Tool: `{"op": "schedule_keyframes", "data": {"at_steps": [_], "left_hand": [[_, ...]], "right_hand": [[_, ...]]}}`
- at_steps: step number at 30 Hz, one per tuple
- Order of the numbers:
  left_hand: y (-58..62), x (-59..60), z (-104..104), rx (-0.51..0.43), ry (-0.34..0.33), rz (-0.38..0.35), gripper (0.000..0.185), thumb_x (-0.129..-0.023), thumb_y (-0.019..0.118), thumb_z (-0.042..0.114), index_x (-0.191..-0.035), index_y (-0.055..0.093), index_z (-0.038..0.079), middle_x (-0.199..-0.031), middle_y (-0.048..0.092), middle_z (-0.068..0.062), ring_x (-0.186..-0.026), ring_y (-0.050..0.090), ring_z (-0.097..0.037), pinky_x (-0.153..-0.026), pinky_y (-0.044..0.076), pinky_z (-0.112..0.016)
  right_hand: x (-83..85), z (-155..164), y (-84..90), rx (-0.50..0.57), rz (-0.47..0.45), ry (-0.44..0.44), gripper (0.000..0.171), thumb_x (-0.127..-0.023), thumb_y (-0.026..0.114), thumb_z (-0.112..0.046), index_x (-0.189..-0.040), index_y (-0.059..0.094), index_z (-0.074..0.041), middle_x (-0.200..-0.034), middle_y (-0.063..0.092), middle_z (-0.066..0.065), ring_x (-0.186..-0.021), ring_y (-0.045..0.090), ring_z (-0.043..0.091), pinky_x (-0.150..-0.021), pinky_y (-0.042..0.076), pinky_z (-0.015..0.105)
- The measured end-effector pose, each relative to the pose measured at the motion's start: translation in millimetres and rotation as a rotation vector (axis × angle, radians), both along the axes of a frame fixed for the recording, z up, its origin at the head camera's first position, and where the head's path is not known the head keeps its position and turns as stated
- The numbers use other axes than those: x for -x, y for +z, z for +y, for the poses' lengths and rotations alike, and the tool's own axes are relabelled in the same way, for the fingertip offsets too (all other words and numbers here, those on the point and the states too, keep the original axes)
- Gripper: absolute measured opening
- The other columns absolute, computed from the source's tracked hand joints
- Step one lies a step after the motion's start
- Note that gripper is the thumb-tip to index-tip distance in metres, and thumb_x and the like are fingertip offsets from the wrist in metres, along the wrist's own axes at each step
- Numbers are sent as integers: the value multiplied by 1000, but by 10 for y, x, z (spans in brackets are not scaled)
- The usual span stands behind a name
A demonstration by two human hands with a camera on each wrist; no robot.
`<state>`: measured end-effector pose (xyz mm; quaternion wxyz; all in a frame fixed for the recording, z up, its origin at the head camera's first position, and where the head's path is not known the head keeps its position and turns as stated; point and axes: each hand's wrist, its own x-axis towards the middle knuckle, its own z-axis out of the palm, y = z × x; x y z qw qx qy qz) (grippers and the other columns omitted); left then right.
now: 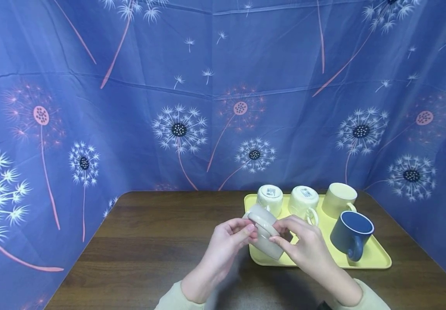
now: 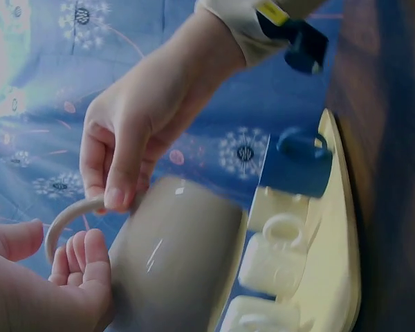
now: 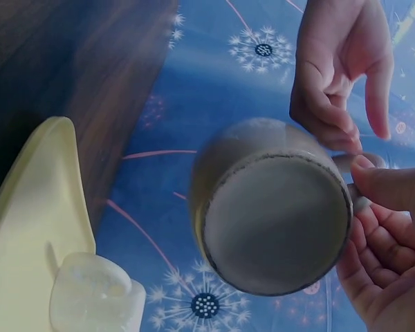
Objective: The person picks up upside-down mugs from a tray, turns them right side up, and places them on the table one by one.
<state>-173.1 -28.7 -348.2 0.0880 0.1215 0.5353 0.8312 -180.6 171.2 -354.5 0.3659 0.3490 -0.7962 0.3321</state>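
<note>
A grey-beige mug (image 1: 270,246) is held tilted in front of the tray's left part, its handle (image 1: 263,224) turned up towards the head camera. My right hand (image 1: 306,243) pinches one part of that handle between thumb and fingers. At the handle's other part is my left hand (image 1: 223,243), its curled fingertips on the handle. The left thumb (image 2: 24,238) stands off from the handle in the left wrist view. One round, pale end of the mug (image 3: 277,225) with a dark edge faces the right wrist camera; whether it is base or opening, I cannot tell.
On the wooden table (image 1: 149,241) a yellow tray (image 1: 378,260) bears two upside-down white mugs (image 1: 270,200) (image 1: 303,202), an upright cream mug (image 1: 337,204) and a dark blue mug (image 1: 347,234). Blue dandelion-patterned cloth (image 1: 215,64) hangs behind and at both sides.
</note>
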Motion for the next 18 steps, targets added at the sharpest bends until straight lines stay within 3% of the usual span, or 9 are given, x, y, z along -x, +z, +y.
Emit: {"op": "schedule_keyframes", "data": {"at_steps": [6,10,14,18], "left_hand": [[-7,17,68,-167,-16,-97,3,-88,63,5,-88,62,3,-80,65,-4,-77,64,-12,-79,54,-26],[6,20,112,-247,-17,-143,8,-91,60,7,-83,63,7,-82,64,-4,-80,63,-14,-82,52,-26],[8,34,171,-328,-8,-193,9,-93,57,10,-93,63,3,-88,63,-6,-86,60,-16,-86,50,-28],[7,60,209,-353,15,-230,23,-94,57,13,-106,60,-6,-89,62,-7,-87,60,-16,-88,49,-30]], "right_hand": [[3,-65,-32,33,92,7,21,-76,78,-24,-85,67,-9,-75,61,-5,-65,54,7,-58,45,13],[16,-117,-55,53,158,-14,30,-87,65,-38,-84,67,-8,-74,61,-5,-65,54,7,-56,46,13],[12,-163,-94,49,205,-63,36,-90,58,-42,-83,66,-7,-74,61,-5,-64,54,8,-55,45,13],[19,-189,-123,46,243,-79,36,-91,58,-40,-83,66,-6,-73,61,-4,-63,53,10,-56,44,14]]}}
